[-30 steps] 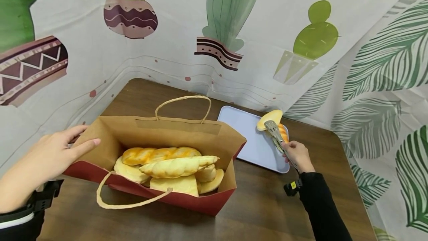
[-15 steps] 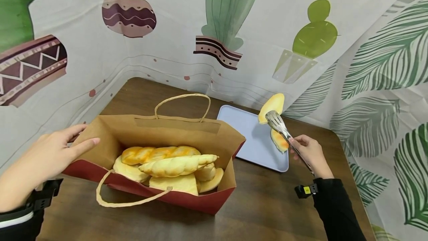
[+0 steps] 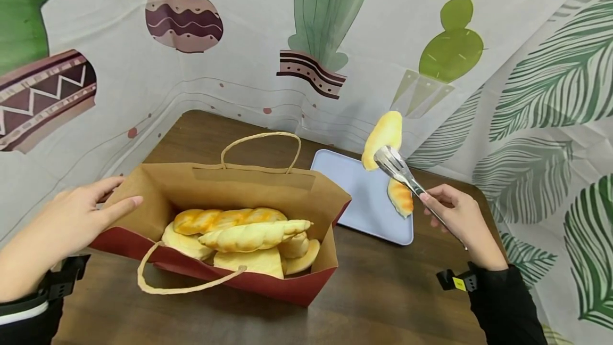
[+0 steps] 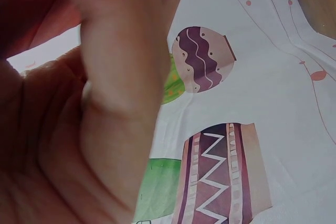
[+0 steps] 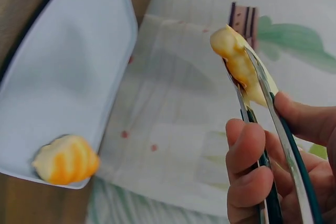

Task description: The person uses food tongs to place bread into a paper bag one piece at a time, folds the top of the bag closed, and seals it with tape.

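Right hand [image 3: 455, 212]: grips tongs [image 3: 399, 172] clamping a bread roll [image 3: 381, 136], raised above the blue tray [image 3: 356, 196]. Left hand [image 3: 72, 222]: fingers straight, touching the paper bag [image 3: 239, 188] of bread. Second roll [image 3: 400, 196] on tray; all on brown surface [image 3: 383, 297].

Bright, even light with soft shadows; wide-angle bending at edges, both wrist views blurred up close

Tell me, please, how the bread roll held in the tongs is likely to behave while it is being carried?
The bread roll probably is light: the tongs hold it aloft by one end. It looks soft, so a tight squeeze may dent it. Gripped off-centre, it could pivot or slip.
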`<state>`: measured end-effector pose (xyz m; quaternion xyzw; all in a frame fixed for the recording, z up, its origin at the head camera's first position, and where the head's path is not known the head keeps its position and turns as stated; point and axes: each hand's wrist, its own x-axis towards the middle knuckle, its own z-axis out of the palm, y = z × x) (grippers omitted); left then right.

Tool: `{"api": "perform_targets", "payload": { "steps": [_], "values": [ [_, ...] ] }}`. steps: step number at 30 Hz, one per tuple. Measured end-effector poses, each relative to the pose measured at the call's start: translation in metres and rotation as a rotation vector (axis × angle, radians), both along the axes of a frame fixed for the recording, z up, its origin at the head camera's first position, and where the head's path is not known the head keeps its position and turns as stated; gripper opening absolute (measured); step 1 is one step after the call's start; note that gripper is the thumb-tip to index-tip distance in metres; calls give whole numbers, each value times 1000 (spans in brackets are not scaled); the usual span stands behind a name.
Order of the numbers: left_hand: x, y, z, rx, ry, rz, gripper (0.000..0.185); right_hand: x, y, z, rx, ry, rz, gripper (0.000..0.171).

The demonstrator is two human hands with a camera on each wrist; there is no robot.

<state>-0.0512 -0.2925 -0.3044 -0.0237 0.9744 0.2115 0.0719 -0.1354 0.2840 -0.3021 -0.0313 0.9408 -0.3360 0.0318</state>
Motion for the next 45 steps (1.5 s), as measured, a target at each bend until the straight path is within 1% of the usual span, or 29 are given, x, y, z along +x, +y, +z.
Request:
{"api": "perform_targets", "payload": {
  "steps": [6,10,15,21,25,27,30,32,35,38,40,45],
  "values": [
    [0,0,0,-6,2,-1,74,12,-8,18,57,71,55,29],
    [0,0,0,-19,-6,-6,75,22,-15,29,71,105,88,22],
    [0,0,1,-26,7,-12,74,36,-23,43,84,165,109,16],
    [-1,1,-1,-26,14,-15,73,52,-32,56,111,258,130,16],
    [-1,1,-1,-28,11,-13,74,61,-40,65,93,313,158,19],
    [-1,1,-1,-30,15,-13,73,65,-46,69,87,352,198,21],
    [-2,0,-2,-30,19,-15,73,69,-56,74,101,435,304,28],
    [-2,0,-2,-30,15,-15,73,71,-64,75,124,518,387,32],
    [-2,0,-3,-22,9,-11,73,72,-78,76,155,620,490,30],
    [-2,-1,-3,-9,2,-7,73,72,-94,76,202,705,548,26],
    [-2,-1,-4,-5,3,-6,74,70,-106,77,233,733,583,23],
    [-1,-1,-4,-2,11,-12,73,61,-136,78,368,804,668,25]
  ]
}}
